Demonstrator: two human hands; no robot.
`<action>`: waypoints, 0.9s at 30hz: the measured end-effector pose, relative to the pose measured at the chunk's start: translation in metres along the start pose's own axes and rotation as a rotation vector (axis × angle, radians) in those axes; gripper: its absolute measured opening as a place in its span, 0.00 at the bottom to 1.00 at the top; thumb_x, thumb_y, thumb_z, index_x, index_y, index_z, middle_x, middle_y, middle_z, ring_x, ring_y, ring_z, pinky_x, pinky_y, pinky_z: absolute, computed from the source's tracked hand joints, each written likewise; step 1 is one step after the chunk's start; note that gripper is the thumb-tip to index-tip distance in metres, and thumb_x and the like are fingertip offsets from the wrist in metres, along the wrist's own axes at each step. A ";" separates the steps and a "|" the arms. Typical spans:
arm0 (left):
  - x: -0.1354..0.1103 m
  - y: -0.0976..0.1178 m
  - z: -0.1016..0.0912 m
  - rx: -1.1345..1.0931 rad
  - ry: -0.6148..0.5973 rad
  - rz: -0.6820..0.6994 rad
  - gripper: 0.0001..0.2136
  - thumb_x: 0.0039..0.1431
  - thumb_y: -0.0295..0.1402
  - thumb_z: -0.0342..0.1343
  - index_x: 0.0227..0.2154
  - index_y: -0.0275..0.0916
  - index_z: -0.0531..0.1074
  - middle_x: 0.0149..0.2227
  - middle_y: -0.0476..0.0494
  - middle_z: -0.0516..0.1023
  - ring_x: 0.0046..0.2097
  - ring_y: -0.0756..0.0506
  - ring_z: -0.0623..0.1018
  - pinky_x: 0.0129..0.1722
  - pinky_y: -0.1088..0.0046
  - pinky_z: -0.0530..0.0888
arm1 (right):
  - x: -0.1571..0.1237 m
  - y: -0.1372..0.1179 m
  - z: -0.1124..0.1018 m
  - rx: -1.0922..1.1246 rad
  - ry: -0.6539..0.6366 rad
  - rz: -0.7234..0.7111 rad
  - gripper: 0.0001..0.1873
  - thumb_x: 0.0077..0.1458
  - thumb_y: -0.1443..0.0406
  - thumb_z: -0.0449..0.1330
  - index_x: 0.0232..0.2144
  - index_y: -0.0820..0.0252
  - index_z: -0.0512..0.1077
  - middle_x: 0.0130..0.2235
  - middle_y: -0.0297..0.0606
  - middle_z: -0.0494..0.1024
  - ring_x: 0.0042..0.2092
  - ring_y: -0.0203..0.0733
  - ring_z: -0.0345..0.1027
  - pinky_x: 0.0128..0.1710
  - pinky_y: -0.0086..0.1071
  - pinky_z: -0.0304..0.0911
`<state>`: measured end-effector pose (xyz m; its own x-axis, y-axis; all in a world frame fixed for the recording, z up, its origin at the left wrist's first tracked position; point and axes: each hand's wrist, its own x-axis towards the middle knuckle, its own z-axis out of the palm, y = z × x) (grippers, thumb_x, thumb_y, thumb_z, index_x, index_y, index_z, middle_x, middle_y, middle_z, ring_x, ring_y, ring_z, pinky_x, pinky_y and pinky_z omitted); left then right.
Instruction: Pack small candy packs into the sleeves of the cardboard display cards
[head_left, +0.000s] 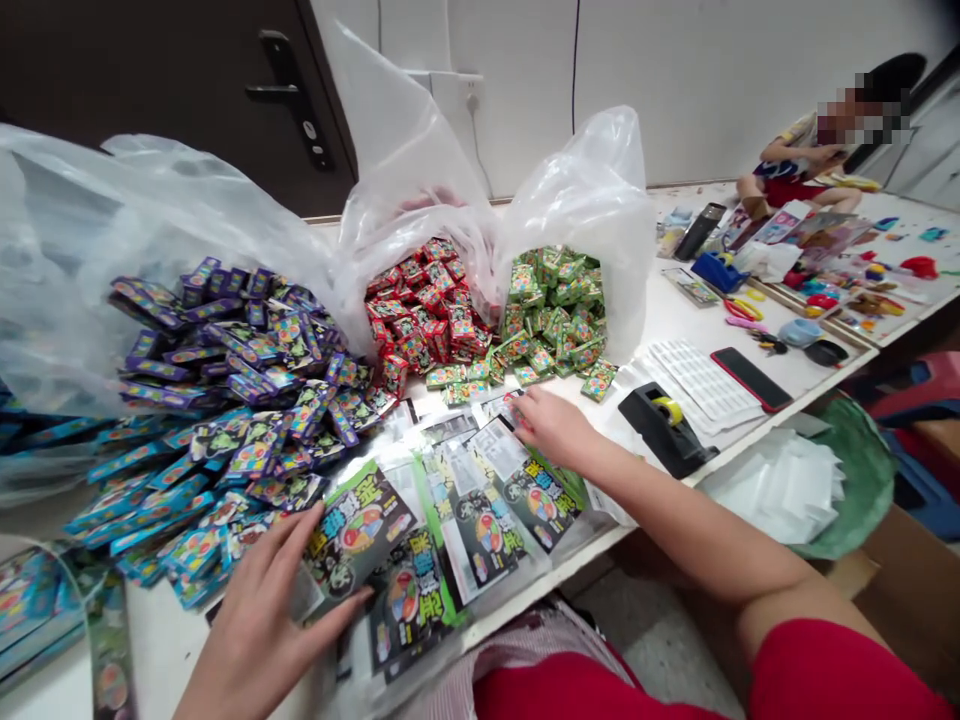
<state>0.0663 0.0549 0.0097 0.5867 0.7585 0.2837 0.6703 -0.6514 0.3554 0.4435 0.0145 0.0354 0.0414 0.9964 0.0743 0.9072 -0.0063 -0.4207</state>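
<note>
My left hand (274,590), thumb and fingers spread, rests at the left edge of clear plastic bags with printed black-and-green cards (409,595). More of these bags (536,500) overlap to the right. My right hand (555,425) is closed at the far end of the bags, with a bit of red at its fingertips; what it pinches is too small to make out. Just beyond it lie small green boxes (555,300), and to their left small red boxes (420,310). Purple packets (255,340) and blue packets (157,500) are heaped beyond my left hand.
Large clear sacks (420,130) stand behind the heaps. Right of my arm are a black tape dispenser (667,430), label sheets (694,385) and a phone (750,378). A green-lined bin (862,480) is below the table edge. Another person (802,160) sits at the far right.
</note>
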 end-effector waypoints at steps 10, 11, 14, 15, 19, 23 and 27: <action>0.003 0.007 0.002 -0.004 -0.036 0.048 0.38 0.52 0.51 0.56 0.63 0.46 0.51 0.55 0.36 0.64 0.55 0.32 0.68 0.54 0.47 0.67 | 0.021 0.043 -0.007 -0.001 -0.324 -0.187 0.53 0.35 0.57 0.73 0.62 0.53 0.56 0.66 0.47 0.52 0.67 0.60 0.38 0.63 0.55 0.41; 0.005 0.010 0.003 -0.005 -0.049 0.053 0.38 0.52 0.51 0.56 0.63 0.45 0.51 0.56 0.36 0.63 0.55 0.32 0.68 0.54 0.48 0.67 | 0.024 0.044 -0.002 -0.013 -0.354 -0.207 0.52 0.36 0.58 0.73 0.62 0.53 0.55 0.66 0.47 0.53 0.67 0.61 0.38 0.62 0.56 0.41; 0.009 0.018 0.003 -0.016 -0.088 0.061 0.38 0.52 0.50 0.58 0.63 0.45 0.51 0.56 0.37 0.63 0.55 0.34 0.67 0.53 0.52 0.68 | 0.028 0.038 0.009 -0.004 -0.333 -0.298 0.44 0.39 0.61 0.70 0.58 0.58 0.60 0.59 0.49 0.63 0.62 0.57 0.52 0.60 0.52 0.49; 0.009 0.021 0.002 -0.016 -0.099 0.058 0.38 0.52 0.50 0.58 0.63 0.45 0.51 0.56 0.37 0.63 0.56 0.34 0.67 0.53 0.53 0.68 | 0.026 0.032 0.009 0.018 -0.289 -0.327 0.41 0.40 0.61 0.69 0.56 0.60 0.62 0.56 0.49 0.66 0.59 0.56 0.57 0.58 0.51 0.53; 0.013 0.029 -0.002 -0.013 -0.098 0.063 0.38 0.52 0.49 0.59 0.63 0.43 0.50 0.57 0.36 0.61 0.57 0.35 0.65 0.56 0.54 0.66 | 0.011 -0.006 -0.005 0.147 -0.023 -0.419 0.38 0.40 0.62 0.68 0.54 0.63 0.62 0.52 0.50 0.66 0.55 0.52 0.59 0.55 0.47 0.58; 0.019 0.036 -0.002 -0.003 -0.085 0.113 0.40 0.52 0.45 0.60 0.64 0.43 0.46 0.58 0.35 0.59 0.59 0.35 0.63 0.58 0.54 0.64 | -0.001 -0.046 -0.018 0.112 0.018 -0.564 0.38 0.46 0.62 0.65 0.58 0.63 0.58 0.57 0.51 0.62 0.58 0.52 0.55 0.58 0.49 0.54; 0.020 0.038 -0.005 0.018 -0.080 0.157 0.40 0.53 0.42 0.60 0.64 0.44 0.45 0.58 0.35 0.59 0.59 0.34 0.62 0.58 0.52 0.63 | 0.000 -0.063 -0.017 0.046 -0.172 -0.679 0.39 0.46 0.61 0.67 0.59 0.61 0.59 0.58 0.51 0.63 0.59 0.54 0.54 0.59 0.50 0.53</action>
<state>0.1010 0.0458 0.0334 0.7184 0.6441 0.2628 0.5752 -0.7624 0.2965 0.3938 0.0136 0.0769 -0.5983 0.7780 0.1916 0.6901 0.6218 -0.3703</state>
